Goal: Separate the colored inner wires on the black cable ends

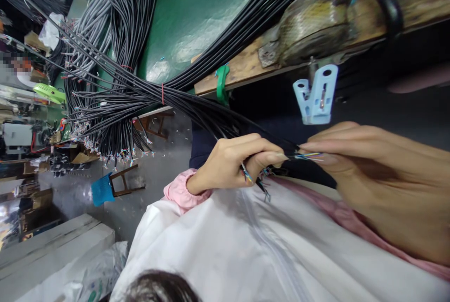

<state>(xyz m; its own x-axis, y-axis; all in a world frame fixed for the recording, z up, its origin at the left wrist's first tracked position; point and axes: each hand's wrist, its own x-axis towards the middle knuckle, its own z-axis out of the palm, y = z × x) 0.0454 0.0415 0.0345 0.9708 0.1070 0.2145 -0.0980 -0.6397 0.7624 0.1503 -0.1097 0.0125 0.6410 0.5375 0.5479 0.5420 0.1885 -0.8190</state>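
Note:
My left hand (239, 159), in a pink cuff, pinches a black cable near its end, with other cable ends poking out below its fingers. Thin coloured wires (308, 156) spread from that cable's stripped end. Their tips sit between the thumb and fingers of my right hand (372, 170), at the right side. From my hands the black cables (207, 112) run up and left in a long bundle, with a red tie (162, 94) around it at the table edge.
Grey cables (92, 25) and more black cables lie on the green table (197, 6). A wooden board (242, 68) carries a taped object (312, 23), a green hook (222, 84) and a light blue clip (320, 95). A blue stool (102, 189) stands on the floor, lower left.

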